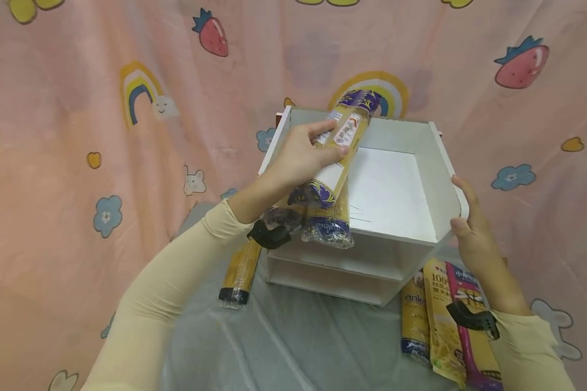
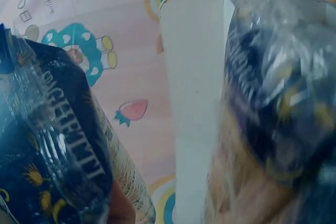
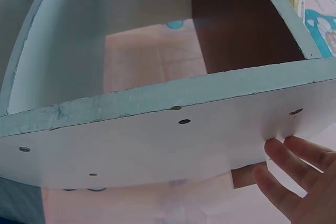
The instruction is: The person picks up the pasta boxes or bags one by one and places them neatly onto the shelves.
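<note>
Partway along, with one pack in hand

From far off, in the head view, I see the left hand (image 1: pixel 300 155) grasping a spaghetti pack (image 1: pixel 347 130) that slants over the top level of the white shelf unit (image 1: pixel 391 184). Under it a second pack (image 1: pixel 326 224) pokes out past the front edge. I can't tell if the crinkly dark end (image 1: pixel 283 218) beside it is one more. The right hand (image 1: pixel 476 236) touches the side wall. I think the work is partway: one pack seems to rest up there, the held one is not set down, and four lie outside, a long pack (image 1: pixel 242 269) on the left, and a round pack (image 1: pixel 413 312), a yellow bag (image 1: pixel 442 315) and a pink bag (image 1: pixel 479 350) on the right.

In the left wrist view, two blue pack ends show big and close. I can't tell which is the held one.

In the right wrist view, the fingers are nearly straight against the outer wall, grasping nothing; I guess they steady it
</note>
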Demonstrator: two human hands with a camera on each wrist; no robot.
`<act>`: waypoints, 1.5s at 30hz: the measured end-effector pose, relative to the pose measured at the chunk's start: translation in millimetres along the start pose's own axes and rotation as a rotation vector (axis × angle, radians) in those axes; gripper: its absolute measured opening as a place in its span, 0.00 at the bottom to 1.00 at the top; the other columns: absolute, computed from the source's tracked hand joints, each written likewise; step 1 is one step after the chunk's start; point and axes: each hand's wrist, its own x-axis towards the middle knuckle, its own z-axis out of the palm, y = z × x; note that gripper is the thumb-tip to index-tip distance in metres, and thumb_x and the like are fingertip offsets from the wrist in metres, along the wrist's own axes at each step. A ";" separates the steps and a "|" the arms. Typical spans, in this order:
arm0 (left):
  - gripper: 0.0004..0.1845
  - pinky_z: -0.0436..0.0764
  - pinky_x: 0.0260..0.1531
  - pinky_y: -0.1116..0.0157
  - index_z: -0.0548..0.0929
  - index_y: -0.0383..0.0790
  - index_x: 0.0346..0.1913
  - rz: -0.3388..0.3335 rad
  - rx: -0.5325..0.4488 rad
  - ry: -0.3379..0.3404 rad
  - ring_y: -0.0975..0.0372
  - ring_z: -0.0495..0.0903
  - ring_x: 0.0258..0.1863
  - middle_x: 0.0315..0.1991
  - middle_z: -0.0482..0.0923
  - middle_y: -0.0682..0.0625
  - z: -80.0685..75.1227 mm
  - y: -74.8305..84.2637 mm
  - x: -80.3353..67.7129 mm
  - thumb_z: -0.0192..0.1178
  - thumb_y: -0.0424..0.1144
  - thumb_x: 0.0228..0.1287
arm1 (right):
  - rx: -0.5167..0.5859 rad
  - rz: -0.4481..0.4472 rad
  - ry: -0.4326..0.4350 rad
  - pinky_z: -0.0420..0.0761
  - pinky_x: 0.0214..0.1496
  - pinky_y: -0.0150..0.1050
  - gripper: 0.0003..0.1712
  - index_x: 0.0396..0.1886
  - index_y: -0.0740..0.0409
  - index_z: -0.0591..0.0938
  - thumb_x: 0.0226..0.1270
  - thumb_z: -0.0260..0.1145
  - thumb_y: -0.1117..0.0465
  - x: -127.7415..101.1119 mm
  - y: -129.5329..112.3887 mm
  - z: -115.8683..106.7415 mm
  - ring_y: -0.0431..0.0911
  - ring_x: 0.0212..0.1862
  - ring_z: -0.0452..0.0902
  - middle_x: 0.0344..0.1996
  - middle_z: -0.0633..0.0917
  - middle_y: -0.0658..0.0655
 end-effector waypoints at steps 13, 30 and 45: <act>0.35 0.83 0.34 0.71 0.64 0.39 0.74 -0.041 0.035 -0.054 0.61 0.82 0.33 0.51 0.81 0.41 47.3 -16.2 12.9 0.64 0.37 0.66 | 0.019 -0.026 0.003 0.71 0.59 0.22 0.38 0.80 0.39 0.51 0.76 0.53 0.42 1.3 2.8 -0.3 0.37 0.66 0.66 0.76 0.60 0.51; 0.30 0.83 0.50 0.67 0.69 0.37 0.71 -0.067 0.285 -0.301 0.57 0.84 0.49 0.58 0.81 0.42 59.7 -25.2 19.0 0.61 0.42 0.69 | 0.011 -0.044 -0.003 0.72 0.62 0.25 0.39 0.80 0.41 0.49 0.76 0.52 0.45 1.9 1.7 0.0 0.38 0.68 0.64 0.77 0.57 0.50; 0.34 0.78 0.47 0.70 0.69 0.47 0.72 0.193 0.590 -0.384 0.60 0.76 0.52 0.55 0.77 0.49 44.9 -25.3 -0.4 0.65 0.50 0.65 | -0.013 -0.027 0.006 0.71 0.62 0.25 0.38 0.80 0.40 0.50 0.76 0.52 0.43 1.2 3.0 1.6 0.38 0.67 0.65 0.77 0.57 0.51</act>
